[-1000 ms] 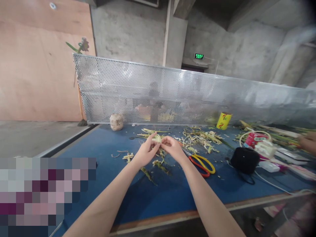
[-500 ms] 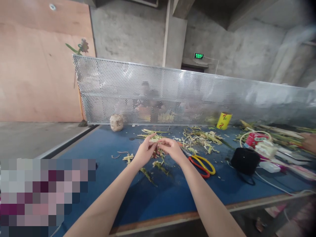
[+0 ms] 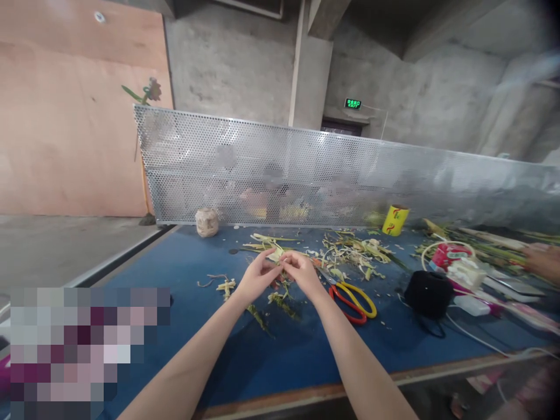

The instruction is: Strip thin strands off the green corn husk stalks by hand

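Note:
My left hand [image 3: 260,276] and my right hand [image 3: 301,271] meet over the middle of the blue table, fingertips pinched together. Between them shows a pale green plant piece [image 3: 275,255]; its exact kind is too small to tell. Green plant sprigs [image 3: 282,304] lie just below my hands. Scissors [image 3: 356,298] with one red and one yellow handle rest to the right of my right hand, blades pointing toward it. Beyond my fingers, pale leaf and stalk scraps [image 3: 354,251] are scattered on the tabletop.
A perforated metal screen [image 3: 245,169] runs along the table's back edge. Before it stand a wrapped tan bundle [image 3: 206,223] and a yellow can [image 3: 396,220]. At right are a black pouch-like object [image 3: 429,294], cables, long stalks [image 3: 485,251] and another person's hand [image 3: 542,259].
My fingertips have drawn closer together; the left hand's raised finger has come down onto the plant piece. The view has shifted slightly. The scissors lie where they were.

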`<state>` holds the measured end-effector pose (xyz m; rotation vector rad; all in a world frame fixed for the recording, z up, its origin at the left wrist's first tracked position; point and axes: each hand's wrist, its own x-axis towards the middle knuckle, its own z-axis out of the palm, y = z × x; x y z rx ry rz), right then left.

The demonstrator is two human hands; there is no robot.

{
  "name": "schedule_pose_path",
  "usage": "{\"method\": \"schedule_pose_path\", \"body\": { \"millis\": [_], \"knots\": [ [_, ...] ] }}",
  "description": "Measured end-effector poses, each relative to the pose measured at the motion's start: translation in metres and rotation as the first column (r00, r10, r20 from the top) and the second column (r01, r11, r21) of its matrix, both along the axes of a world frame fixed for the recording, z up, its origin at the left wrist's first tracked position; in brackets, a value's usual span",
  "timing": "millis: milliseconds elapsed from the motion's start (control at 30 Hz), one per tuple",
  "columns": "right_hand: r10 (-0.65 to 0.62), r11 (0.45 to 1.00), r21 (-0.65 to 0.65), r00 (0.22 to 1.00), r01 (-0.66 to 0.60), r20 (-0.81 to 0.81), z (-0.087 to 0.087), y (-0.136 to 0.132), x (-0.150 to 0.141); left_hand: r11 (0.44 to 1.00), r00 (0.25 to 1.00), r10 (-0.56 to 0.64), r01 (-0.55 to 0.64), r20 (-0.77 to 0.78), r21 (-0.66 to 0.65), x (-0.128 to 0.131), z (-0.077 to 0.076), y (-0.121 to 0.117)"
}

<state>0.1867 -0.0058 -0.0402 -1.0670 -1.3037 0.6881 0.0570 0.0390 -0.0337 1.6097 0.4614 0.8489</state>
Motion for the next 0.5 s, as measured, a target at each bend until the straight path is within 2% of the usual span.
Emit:
{"method": "schedule_pose_path", "body": {
  "millis": [500],
  "knots": [
    [0.038, 0.999, -0.036, 0.996, -0.041, -0.086, -0.0057, 0.0026, 0.0040, 0.999, 1.000, 0.014, -0.014, 0.002, -0.047, 0.0001, -0.0005, 0.0034]
  ]
}}
